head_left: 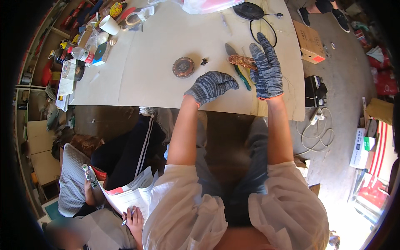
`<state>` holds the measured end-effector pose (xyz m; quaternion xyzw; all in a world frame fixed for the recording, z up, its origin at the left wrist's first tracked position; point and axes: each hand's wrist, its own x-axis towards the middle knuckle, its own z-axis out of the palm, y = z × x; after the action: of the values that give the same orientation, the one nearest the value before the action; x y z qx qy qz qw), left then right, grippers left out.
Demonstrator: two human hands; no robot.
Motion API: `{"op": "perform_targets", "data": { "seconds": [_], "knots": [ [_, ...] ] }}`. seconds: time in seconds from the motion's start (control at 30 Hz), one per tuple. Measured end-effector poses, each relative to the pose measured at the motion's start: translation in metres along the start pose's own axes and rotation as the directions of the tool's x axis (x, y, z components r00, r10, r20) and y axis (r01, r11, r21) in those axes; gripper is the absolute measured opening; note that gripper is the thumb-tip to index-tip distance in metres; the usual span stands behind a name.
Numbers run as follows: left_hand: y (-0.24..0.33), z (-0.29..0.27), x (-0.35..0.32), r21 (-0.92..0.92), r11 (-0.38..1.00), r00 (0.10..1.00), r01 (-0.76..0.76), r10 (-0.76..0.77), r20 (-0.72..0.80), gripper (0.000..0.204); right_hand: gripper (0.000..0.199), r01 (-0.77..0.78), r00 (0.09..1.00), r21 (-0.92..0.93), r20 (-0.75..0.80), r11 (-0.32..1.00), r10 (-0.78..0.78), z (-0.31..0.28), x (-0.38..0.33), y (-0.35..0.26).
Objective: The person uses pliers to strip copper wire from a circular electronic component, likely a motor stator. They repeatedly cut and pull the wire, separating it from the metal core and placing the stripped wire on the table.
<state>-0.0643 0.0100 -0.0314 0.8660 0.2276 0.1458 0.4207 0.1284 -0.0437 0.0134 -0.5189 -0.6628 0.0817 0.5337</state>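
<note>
The copper bundle (243, 61) is over the table (141, 54), across the pliers (243, 78) and against the thumb side of the right hand (268, 75). That gloved hand has its fingers nearly straight, 2 pointing away from the body; whether the thumb pins the bundle, I cannot tell. The left hand (211, 86), also gloved, is half curled above the table near the pliers, with nothing visible in it; its underside is hidden.

The bundle looks like many fine strands, so it should be fairly light, springy and apt to fray, with ends that may snag the knit gloves. Its thick middle seems the best place to hold. The copper ring (183, 67), lying flat beyond the left hand, looks stiff and dense for its size; its outer rim offers the surest hold.

At the table's left are a white cup (109, 25), whose inside I cannot make out, and a clear bottle (81, 54) with a red label, its contents unclear. A plastic bag (212, 4) at the far edge shows something pink. The carton (308, 41) on the floor hides whatever it holds.
</note>
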Motion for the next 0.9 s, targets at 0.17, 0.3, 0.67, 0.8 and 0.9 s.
{"op": "perform_targets", "data": {
  "seconds": [0.17, 0.3, 0.67, 0.8, 0.9],
  "knots": [
    [0.007, -0.006, 0.003, 0.029, 0.999, 0.995, 0.018, -0.016, -0.094, 0.021, 0.059, -0.209, 0.963, 0.341, 0.233, 0.917, 0.133, -0.006, -0.002, 0.001],
    [0.005, -0.013, 0.003, 0.114, 0.993, 0.946, 0.033, 0.006, -0.323, 0.020, 0.049, -0.604, 0.701, 0.317, 0.648, 0.731, 0.298, -0.011, -0.011, -0.017],
    [0.015, 0.005, 0.018, 0.400, 0.913, 0.983, -0.078, 0.136, -0.119, 0.021, 0.052, -0.237, 0.968, -0.281, 0.018, 0.930, 0.252, 0.025, -0.012, 0.021],
    [-0.038, 0.016, 0.023, 0.422, 0.902, 0.990, 0.093, -0.038, -0.137, 0.026, 0.047, -0.700, 0.706, 0.331, 0.456, 0.632, 0.543, -0.001, -0.003, -0.001],
    [-0.022, -0.002, 0.017, 0.386, 0.904, 0.967, 0.182, -0.093, -0.239, 0.027, 0.041, -0.907, 0.379, 0.125, 0.655, 0.401, 0.653, -0.014, 0.001, -0.016]
  ]
}}
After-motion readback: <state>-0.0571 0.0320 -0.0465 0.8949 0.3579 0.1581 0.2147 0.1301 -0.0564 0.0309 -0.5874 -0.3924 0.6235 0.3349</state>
